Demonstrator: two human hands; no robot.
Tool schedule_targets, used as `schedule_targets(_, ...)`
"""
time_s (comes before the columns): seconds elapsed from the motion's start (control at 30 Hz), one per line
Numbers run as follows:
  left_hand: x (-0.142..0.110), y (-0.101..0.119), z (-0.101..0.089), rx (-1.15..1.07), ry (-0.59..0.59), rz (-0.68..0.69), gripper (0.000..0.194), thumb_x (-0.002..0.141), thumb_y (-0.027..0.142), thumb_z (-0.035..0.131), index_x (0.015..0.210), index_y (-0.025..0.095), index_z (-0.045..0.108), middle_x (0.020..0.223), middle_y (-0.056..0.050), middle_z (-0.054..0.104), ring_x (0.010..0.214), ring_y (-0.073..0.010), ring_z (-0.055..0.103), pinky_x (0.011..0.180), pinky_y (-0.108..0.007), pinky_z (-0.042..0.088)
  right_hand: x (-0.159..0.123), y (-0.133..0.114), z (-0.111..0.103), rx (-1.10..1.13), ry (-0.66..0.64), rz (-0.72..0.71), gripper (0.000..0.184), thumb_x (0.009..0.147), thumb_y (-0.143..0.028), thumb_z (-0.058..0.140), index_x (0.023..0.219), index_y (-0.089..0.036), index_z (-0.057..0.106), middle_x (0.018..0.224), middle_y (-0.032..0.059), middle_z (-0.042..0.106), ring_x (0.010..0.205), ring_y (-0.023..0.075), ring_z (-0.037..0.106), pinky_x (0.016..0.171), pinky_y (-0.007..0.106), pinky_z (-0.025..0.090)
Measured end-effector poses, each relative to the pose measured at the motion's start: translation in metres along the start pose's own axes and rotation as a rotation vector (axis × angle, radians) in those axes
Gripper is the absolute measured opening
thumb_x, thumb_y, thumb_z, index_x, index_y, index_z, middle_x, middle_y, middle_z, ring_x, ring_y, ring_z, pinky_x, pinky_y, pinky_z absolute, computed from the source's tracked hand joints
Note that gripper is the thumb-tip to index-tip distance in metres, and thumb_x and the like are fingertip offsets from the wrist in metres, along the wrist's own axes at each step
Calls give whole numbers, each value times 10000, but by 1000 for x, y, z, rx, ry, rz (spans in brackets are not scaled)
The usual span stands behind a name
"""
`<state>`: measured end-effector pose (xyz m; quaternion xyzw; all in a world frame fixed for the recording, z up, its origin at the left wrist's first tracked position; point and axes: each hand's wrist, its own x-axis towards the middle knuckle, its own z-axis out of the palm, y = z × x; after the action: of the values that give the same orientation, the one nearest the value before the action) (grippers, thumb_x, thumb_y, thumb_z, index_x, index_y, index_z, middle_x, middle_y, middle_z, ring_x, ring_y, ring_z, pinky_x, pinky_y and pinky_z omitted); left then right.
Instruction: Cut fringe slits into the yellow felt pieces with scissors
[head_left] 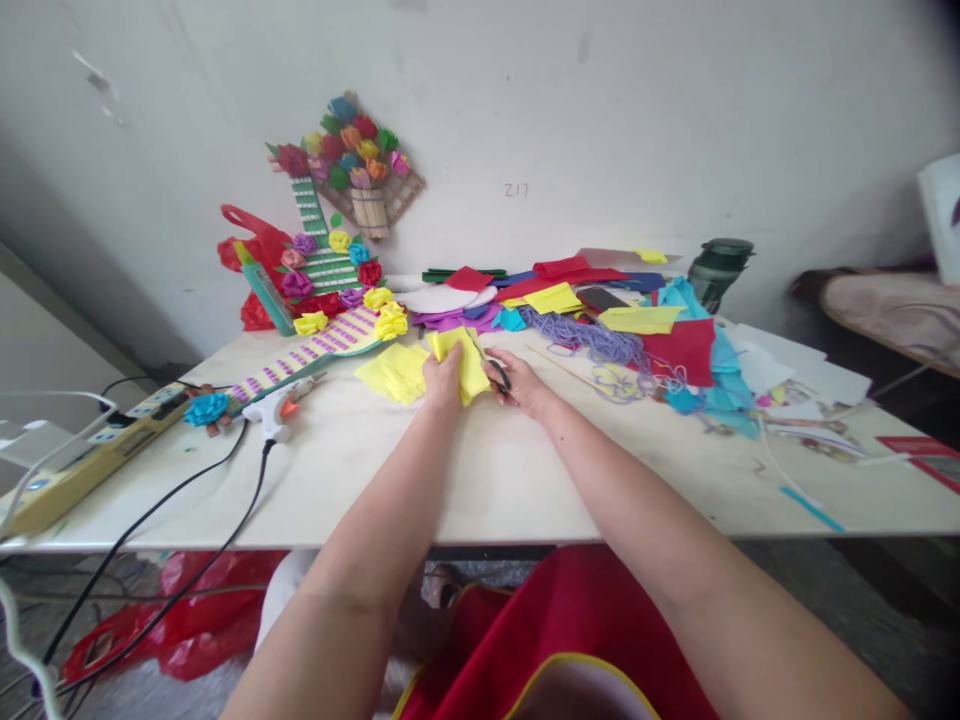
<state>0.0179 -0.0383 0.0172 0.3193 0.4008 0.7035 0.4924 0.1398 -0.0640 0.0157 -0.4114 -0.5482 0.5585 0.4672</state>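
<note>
Station: white table (517, 485), person seated, both bare hands out over the middle of it.

Left hand (442, 376): closed on a yellow sheet (474, 372), gripping it at its left side. Right hand (523, 382): fingers wrapped around the dark handles of a pair of scissors (498, 376); blade spread cannot be told from here.

Geometry: the sheet lies between the two hands, left of the right hand and clear of the wrists. The scissors' long axis slants from the right hand away from the person and leftward, so the blades meet the sheet at its far right part. Whether paper sits between the blades or only behind them: not resolved. The right hand is nearer the sheet's right edge; the left hand covers part of it, so its own long axis is uncertain. Judgement: the angle of blades to that edge is the relation that counts.

Nearby: loose yellow pieces (391, 373) just left of the left hand; a thin stick (556, 368) and purple yarn (589, 336) beyond the right hand; a white glue gun (268, 410) well apart, to the left.

Writing: small red marks (517, 190) on the wall, read as "217", first character doubtful. Glue bottle (267, 297) bears a label, illegible. No brand readable.
</note>
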Motion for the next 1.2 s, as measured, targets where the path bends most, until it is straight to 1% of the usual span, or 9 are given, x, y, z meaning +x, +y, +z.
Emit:
schedule_targets(0.1, -1, 1, 0, -5, -4, -1, 375, 533, 342, 712, 803, 113, 588, 665, -53, 616, 570, -161, 591, 572, -284, 475, -1, -1, 0, -2, -28, -7, 586, 760, -404, 578, 1267, -193, 374, 489, -80, 493, 324, 54, 430, 281, 148, 208)
schedule_targets(0.17, -3, 3, 1, -12, -21, -10, 372, 536, 339, 711, 804, 112, 586, 653, -53, 613, 572, -167, 594, 570, -287, 478, -2, -3, -1, 12, -52, -13, 590, 763, -428, 561, 1270, -198, 365, 523, -67, 519, 337, 57, 455, 271, 148, 191)
schedule_targets(0.37, -8, 5, 2, 4, -86, -26, 375, 550, 355, 710, 801, 104, 590, 622, -52, 608, 554, -174, 598, 570, -305, 489, -5, -7, -3, 24, -83, -41, 551, 756, -493, 528, 1199, -178, 437, 550, -41, 544, 339, 58, 467, 261, 148, 195)
schedule_targets(0.53, -8, 4, 0, -7, -141, -42, 367, 561, 360, 711, 788, 103, 580, 629, -66, 617, 537, -182, 600, 558, -318, 496, -4, -6, -3, 33, -107, -61, 495, 747, -512, 532, 1118, -187, 498, 536, -44, 539, 326, 57, 454, 256, 147, 199)
schedule_targets(0.63, -9, 4, 1, -4, -155, -53, 366, 563, 357, 710, 790, 104, 574, 618, -65, 611, 519, -186, 596, 545, -328, 496, -4, -5, -3, 36, -95, -57, 481, 744, -509, 542, 1096, -184, 507, 530, -47, 532, 322, 56, 448, 253, 146, 191)
schedule_targets(0.83, -11, 5, 2, -4, -167, -60, 367, 558, 358, 713, 778, 104, 564, 612, -69, 612, 502, -188, 595, 527, -328, 496, -4, -5, -3, 24, -55, -32, 500, 761, -490, 529, 1171, -211, 471, 536, -57, 524, 326, 49, 445, 256, 139, 189)
schedule_targets(1.03, -11, 5, 2, -10, -152, -58, 385, 540, 358, 722, 780, 99, 569, 612, -69, 613, 503, -182, 592, 522, -311, 493, -4, -4, -3, 32, -46, -35, 528, 750, -493, 546, 1186, -205, 468, 522, -62, 518, 324, 45, 442, 265, 139, 189)
schedule_targets(1.2, -10, 4, 2, -4, -140, -52, 391, 530, 361, 724, 771, 94, 572, 618, -63, 615, 496, -171, 586, 520, -299, 487, -5, -5, -1, 41, -29, -43, 504, 742, -470, 563, 1157, -194, 490, 504, -69, 508, 325, 40, 428, 273, 136, 188)
